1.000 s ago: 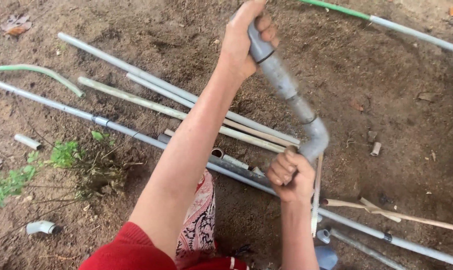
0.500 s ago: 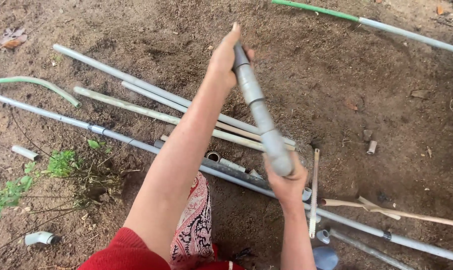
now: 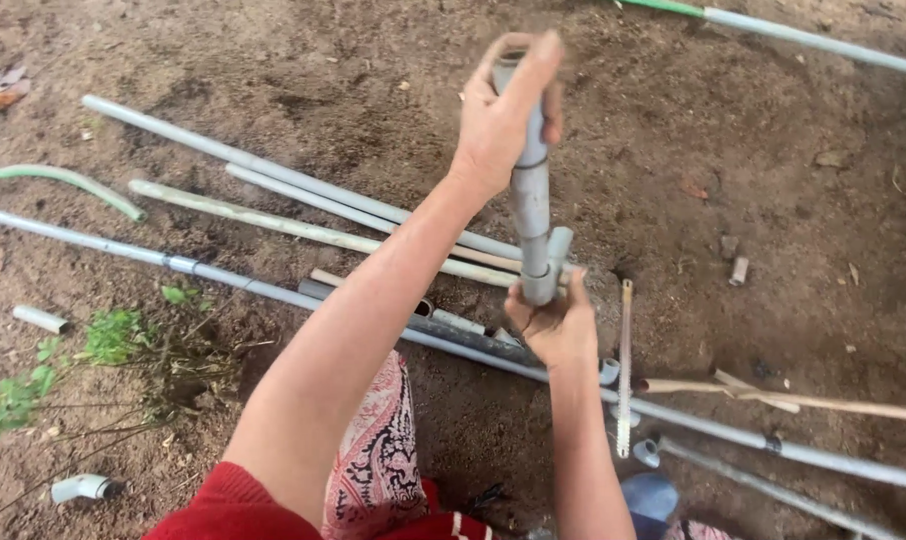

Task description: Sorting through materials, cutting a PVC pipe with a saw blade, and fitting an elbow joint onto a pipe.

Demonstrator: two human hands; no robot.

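Left hand (image 3: 503,115) grips the top of an upright grey pipe (image 3: 531,195), right hand (image 3: 556,325) clamps its elbow end, above pipes (image 3: 303,180) on dirt.

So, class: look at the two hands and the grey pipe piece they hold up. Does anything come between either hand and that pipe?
Nothing visible does. The left hand wraps the top of the grey pipe piece directly, and the right hand grips its lower end at the elbow fitting. The long pipes lie on the soil beneath, apart from it.

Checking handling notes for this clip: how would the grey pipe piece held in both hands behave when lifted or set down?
The grey pipe piece looks stiff: it stays straight between the left hand and right hand. Probably light, being thin plastic. Round, so it may roll on the dirt.
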